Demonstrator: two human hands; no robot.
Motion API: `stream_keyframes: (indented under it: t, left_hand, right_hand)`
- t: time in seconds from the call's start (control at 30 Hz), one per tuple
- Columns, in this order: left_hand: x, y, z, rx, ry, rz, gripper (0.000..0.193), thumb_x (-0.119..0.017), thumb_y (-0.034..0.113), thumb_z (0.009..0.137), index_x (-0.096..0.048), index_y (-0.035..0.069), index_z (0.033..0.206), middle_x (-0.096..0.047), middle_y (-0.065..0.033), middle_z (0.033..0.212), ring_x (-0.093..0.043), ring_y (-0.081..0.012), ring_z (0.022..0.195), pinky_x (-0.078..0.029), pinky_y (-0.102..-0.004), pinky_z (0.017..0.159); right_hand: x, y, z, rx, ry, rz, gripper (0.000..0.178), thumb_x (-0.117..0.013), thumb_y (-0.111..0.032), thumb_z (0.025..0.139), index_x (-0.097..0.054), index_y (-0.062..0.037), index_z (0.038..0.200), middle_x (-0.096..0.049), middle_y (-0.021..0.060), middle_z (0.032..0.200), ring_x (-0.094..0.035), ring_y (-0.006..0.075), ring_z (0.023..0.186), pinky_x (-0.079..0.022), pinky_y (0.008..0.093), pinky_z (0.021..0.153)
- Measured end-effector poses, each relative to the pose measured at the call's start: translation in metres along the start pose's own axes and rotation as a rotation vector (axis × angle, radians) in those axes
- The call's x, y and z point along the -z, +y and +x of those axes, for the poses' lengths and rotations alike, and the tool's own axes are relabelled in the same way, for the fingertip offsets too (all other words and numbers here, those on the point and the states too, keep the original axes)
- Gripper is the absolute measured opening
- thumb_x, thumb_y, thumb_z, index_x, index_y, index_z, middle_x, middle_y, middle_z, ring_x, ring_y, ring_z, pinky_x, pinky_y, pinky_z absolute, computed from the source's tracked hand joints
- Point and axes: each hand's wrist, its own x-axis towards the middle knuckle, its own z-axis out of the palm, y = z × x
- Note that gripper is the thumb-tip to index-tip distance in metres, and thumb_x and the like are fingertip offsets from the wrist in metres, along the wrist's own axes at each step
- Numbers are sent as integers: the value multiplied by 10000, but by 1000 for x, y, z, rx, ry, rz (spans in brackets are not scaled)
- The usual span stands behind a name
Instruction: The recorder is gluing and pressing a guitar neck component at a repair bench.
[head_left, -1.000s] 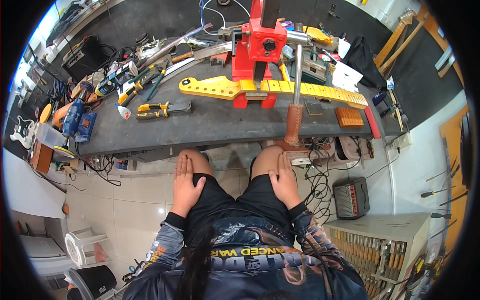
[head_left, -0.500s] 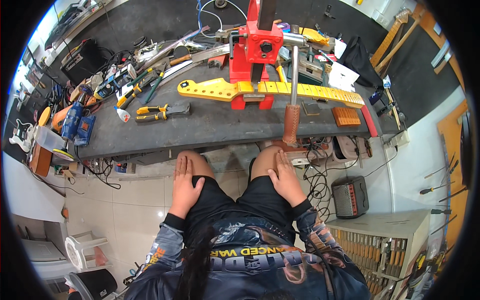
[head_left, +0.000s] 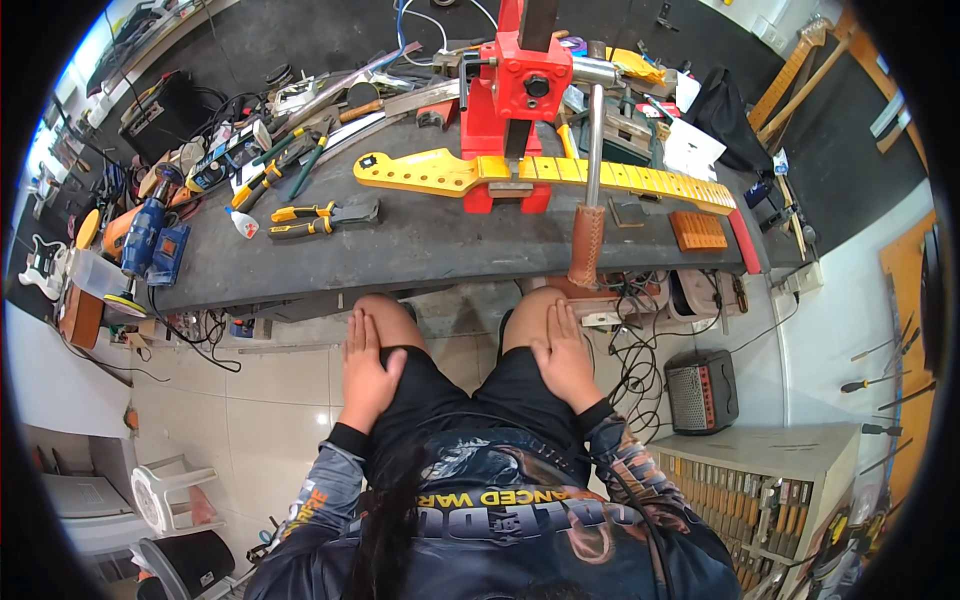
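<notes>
- Rests left hand (head_left: 372,377) and right hand (head_left: 567,368) open and flat on legs (head_left: 392,325), holding nothing.
- Wears shirt (head_left: 470,562) with upside-down yellow and pale lettering (head_left: 505,496).
- Faces guitar neck (head_left: 432,176) lying across red press (head_left: 532,82).

My shirt (head_left: 480,560): dark, busy print, yellow and grey lettering across it. Sleeves (head_left: 627,465) long, patterned; orange lettering on left. Cuffs (head_left: 349,440) black. My shorts (head_left: 430,402): plain black.
</notes>
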Motion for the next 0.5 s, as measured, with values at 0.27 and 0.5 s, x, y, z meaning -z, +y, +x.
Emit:
stream_keyframes:
  t: [0.27, 0.5]
  left_hand:
    - [-8, 0, 7, -15, 86, -79, 907, -741, 327, 1042, -346, -19, 1781, -267, -238, 1890, -244, -435, 1750, -267, -527, 1401]
    - [-9, -6, 24, -33, 0, -25, 884, -732, 300, 1042, -359, -24, 1774, -296, -234, 1880, -265, -429, 1743, -275, -491, 1406]
  right_hand:
    - [9, -6, -2, -126, -76, 160, 803, -668, -347, 1114, -403, 99, 1727, -339, 299, 1840, -303, 425, 1730, -269, 482, 1406]
    - [49, -12, 13, -93, 189, 409, 618, -636, -227, 1134, -499, 70, 1658, -395, 341, 1785, -376, 477, 1673, -322, 496, 1372]
